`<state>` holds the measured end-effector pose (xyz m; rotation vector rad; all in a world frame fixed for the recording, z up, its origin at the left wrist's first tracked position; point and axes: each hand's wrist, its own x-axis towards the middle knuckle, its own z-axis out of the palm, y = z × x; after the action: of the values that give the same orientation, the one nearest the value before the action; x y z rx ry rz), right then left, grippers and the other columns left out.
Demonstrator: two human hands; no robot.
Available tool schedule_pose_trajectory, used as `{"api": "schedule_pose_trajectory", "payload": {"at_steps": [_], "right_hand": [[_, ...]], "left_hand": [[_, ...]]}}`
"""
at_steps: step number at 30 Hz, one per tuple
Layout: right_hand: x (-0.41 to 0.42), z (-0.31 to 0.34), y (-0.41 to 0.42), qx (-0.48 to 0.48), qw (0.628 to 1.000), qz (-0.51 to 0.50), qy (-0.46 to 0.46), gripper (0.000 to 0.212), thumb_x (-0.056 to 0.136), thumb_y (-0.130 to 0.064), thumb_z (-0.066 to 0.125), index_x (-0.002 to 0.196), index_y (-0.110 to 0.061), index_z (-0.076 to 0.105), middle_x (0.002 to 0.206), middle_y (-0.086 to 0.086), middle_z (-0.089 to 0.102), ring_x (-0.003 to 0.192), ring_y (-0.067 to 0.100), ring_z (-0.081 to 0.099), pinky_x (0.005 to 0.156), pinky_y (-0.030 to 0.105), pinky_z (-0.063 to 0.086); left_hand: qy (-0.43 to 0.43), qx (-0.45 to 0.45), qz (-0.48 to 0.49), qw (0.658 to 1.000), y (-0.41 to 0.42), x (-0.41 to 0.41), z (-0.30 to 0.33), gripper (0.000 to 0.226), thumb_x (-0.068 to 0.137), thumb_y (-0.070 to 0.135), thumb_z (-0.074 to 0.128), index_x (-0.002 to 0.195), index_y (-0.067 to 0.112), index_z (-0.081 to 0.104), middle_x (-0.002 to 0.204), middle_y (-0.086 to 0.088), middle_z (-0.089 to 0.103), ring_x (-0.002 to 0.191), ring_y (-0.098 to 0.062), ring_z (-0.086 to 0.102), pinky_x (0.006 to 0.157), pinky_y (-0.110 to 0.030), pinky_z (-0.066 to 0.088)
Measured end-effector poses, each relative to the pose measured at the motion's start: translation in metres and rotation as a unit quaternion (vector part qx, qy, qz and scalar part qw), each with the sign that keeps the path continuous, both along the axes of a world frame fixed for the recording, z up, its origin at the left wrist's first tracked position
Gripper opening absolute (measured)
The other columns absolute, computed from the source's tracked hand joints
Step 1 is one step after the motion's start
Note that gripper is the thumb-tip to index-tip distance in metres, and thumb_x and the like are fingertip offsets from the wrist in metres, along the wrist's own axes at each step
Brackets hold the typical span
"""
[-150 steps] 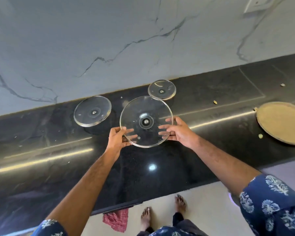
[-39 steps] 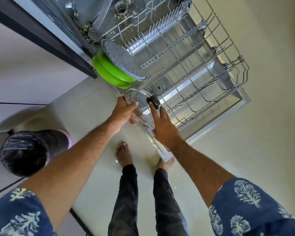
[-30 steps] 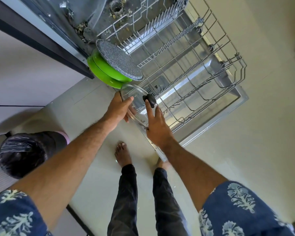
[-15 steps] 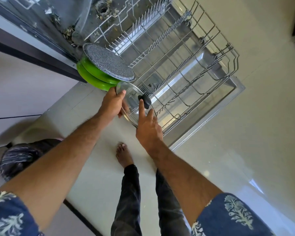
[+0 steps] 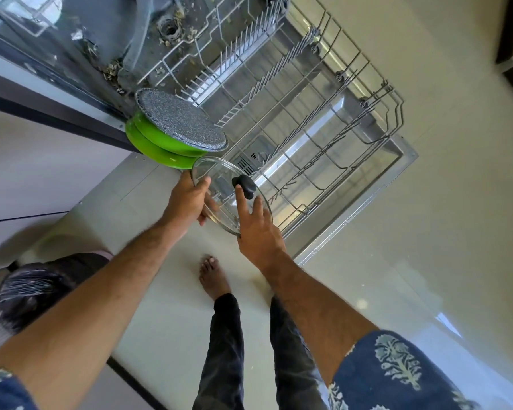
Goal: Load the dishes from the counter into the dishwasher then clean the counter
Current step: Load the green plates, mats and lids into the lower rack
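Between both hands: glass lid (image 5: 219,179), left hand (image 5: 187,202) gripping rim.

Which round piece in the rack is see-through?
The glass lid with the black knob, nearest the person; the green pans behind it are opaque.

Dishwasher (image 5: 71,39) interior cut off at top, left-hand fingertips behind glass lid (image 5: 219,184)

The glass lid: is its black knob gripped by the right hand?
No: the right hand lies with straight fingers on the glass lid, one fingertip beside the knob, not around it.
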<state>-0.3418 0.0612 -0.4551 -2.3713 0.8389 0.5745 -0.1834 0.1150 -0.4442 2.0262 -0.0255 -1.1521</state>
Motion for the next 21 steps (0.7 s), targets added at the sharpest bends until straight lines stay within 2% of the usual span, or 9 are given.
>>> {"api": "schedule_pose_trajectory", "payload": {"at_steps": [2,5,7,10,15,19,21], "right_hand": [[-0.003,-0.005,-0.004,0.012,1.000,0.004,-0.011,0.105,0.087,-0.006,0.060,0.154,-0.027,-0.018,0.157,0.030,0.014,0.139,0.047,0.033,0.087,0.050,0.057],[-0.009,-0.012,-0.013,0.028,0.999,0.031,-0.026,0.109,0.086,-0.005,0.062,0.153,-0.029,-0.020,0.158,0.030,0.014,0.140,0.047,0.032,0.088,0.050,0.057],[-0.011,-0.015,-0.015,0.030,0.998,0.042,-0.034,0.108,0.086,-0.006,0.062,0.154,-0.027,-0.020,0.158,0.030,0.013,0.141,0.047,0.031,0.091,0.049,0.056],[-0.013,-0.019,-0.020,0.027,0.998,0.049,-0.042,0.106,0.086,-0.007,0.062,0.156,-0.025,-0.016,0.159,0.029,0.013,0.145,0.044,0.025,0.095,0.049,0.054],[-0.009,-0.023,-0.018,0.036,0.998,0.043,-0.040,0.111,0.086,-0.001,0.060,0.151,-0.032,-0.024,0.160,0.026,0.009,0.147,0.043,0.019,0.092,0.049,0.056],[-0.010,-0.022,-0.013,0.029,0.999,0.022,-0.040,0.108,0.086,0.001,0.059,0.153,-0.030,-0.020,0.161,0.028,0.009,0.148,0.044,0.017,0.096,0.049,0.054],[-0.013,-0.023,-0.018,0.038,0.997,0.033,-0.051,0.102,0.090,-0.004,0.058,0.155,-0.027,-0.017,0.161,0.029,0.008,0.148,0.043,0.017,0.100,0.048,0.052]], "left_hand": [[-0.004,0.013,0.002,1.000,0.001,-0.003,0.001,0.020,0.103,0.026,0.048,0.115,0.010,0.046,0.064,-0.016,0.067,0.030,-0.019,0.052,0.030,-0.024,0.037],[0.003,0.008,0.019,1.000,0.002,-0.008,0.001,0.022,0.103,0.027,0.050,0.120,0.014,0.045,0.066,-0.012,0.069,0.046,-0.025,0.066,0.033,-0.027,0.043],[0.008,-0.003,0.028,1.000,0.002,-0.010,0.001,0.024,0.102,0.026,0.051,0.123,0.016,0.045,0.066,-0.010,0.070,0.051,-0.028,0.068,0.034,-0.028,0.046],[0.015,-0.003,0.039,0.999,0.002,-0.016,0.002,0.029,0.102,0.026,0.052,0.127,0.015,0.042,0.072,-0.005,0.069,0.053,-0.026,0.069,0.035,-0.030,0.048],[0.014,0.021,0.046,0.999,0.008,-0.014,-0.003,0.038,0.101,0.029,0.054,0.132,0.016,0.037,0.103,-0.007,0.061,0.052,-0.016,0.068,0.038,-0.033,0.051],[0.014,0.025,0.040,0.999,0.010,-0.014,-0.006,0.042,0.100,0.029,0.055,0.136,0.016,0.036,0.110,-0.010,0.058,0.051,-0.015,0.067,0.038,-0.032,0.050],[0.011,0.024,0.044,0.999,0.008,-0.017,-0.005,0.043,0.100,0.029,0.055,0.137,0.018,0.036,0.112,-0.011,0.058,0.054,-0.017,0.069,0.038,-0.032,0.051]]}}
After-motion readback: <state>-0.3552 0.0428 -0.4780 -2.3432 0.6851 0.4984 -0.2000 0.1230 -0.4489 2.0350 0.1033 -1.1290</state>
